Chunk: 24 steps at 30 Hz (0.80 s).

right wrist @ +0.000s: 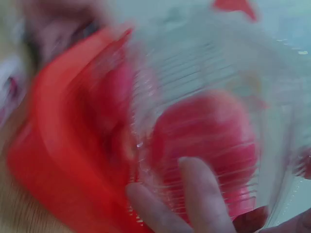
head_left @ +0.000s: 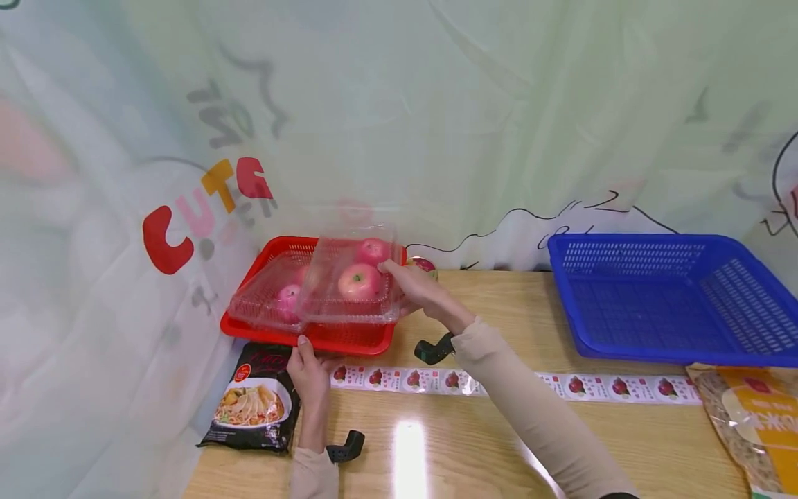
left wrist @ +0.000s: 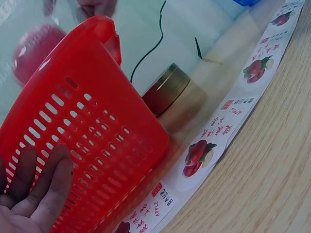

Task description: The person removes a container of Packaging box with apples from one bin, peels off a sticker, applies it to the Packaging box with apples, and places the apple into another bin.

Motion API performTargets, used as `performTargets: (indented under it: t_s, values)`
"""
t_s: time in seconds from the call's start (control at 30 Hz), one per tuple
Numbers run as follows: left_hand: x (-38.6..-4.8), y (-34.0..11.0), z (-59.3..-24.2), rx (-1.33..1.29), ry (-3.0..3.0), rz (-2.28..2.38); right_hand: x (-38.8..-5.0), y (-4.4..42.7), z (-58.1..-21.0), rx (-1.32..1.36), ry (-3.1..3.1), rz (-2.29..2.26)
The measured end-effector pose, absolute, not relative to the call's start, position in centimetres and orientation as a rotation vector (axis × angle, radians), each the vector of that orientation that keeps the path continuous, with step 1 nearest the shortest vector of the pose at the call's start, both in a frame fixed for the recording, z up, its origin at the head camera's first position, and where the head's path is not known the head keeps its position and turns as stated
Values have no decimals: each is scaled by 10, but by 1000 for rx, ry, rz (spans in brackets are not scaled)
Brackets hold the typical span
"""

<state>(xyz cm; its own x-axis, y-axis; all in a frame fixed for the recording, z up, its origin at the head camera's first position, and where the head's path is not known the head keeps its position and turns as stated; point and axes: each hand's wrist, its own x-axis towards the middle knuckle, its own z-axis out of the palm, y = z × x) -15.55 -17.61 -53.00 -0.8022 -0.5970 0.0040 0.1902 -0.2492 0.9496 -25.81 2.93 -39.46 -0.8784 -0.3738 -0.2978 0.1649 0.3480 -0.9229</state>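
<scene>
Pale printed sheets (head_left: 436, 138) are hanging behind and to the left of a wooden table (head_left: 654, 443) that is reflecting bright light. On its right a blue basket (head_left: 654, 355) is standing, and on its left a smaller red basket (head_left: 355, 339). A bag (head_left: 767, 430) with an orange panel is lying at the right edge, in front of the blue basket. Above the red basket a clear box (head_left: 349, 317) is spreading its two halves; whether it is touching the basket cannot be told. A black noodle packet (head_left: 252, 402) is lying near the red basket's front, beside the left forearm. Apple labels (head_left: 623, 388) are running in a strip across the table, passing under the right forearm. The right hand (head_left: 411, 284) is gripping the box's right edge. The left hand (head_left: 307, 371) is holding its thumb at the red basket's near rim, with bent fingers by the outer wall; whether it is gripping cannot be told. A tin (left wrist: 166, 90) is standing just right of the red basket. Two apples (head_left: 359, 283) are showing in the box's right half, while others are showing through the left half
</scene>
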Motion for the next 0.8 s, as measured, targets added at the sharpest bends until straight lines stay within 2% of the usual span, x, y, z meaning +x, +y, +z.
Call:
performTargets:
  t_s: [0.23, 0.8]
  values:
    - [-155, -176, -530, 477, -1529, -2085, -256, 44, -391, -177, 2027, -1689]
    - [-153, -177, -529, 506, -1542, -2100, -203, 135, -403, -49, 1801, -2043]
